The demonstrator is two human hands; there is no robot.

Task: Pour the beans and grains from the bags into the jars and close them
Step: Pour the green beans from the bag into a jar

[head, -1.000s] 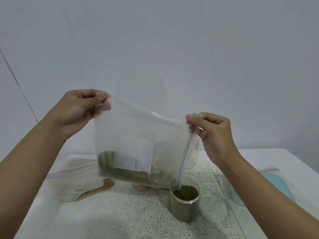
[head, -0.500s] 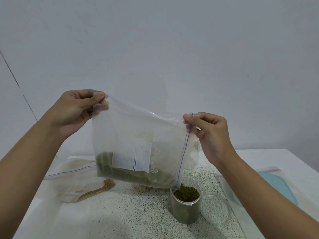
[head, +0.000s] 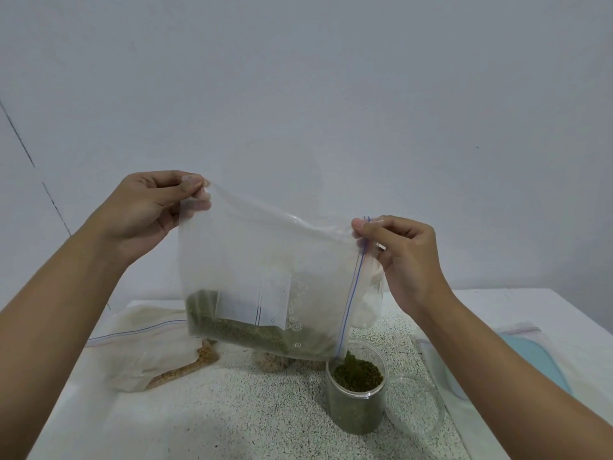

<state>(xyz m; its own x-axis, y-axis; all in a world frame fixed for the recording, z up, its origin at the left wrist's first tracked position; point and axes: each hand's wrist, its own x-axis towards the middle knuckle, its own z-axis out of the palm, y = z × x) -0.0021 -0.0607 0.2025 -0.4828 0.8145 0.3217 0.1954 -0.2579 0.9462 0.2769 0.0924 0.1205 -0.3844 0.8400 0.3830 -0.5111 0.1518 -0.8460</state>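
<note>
While both hands, left hand and right hand, pinch the bag, keep its spout corner just above the jar, slowing since beans near the rim.

One head view only: it looks from your head forward and down, close on your left hand and right hand, tabletop below them, wall behind.
</note>
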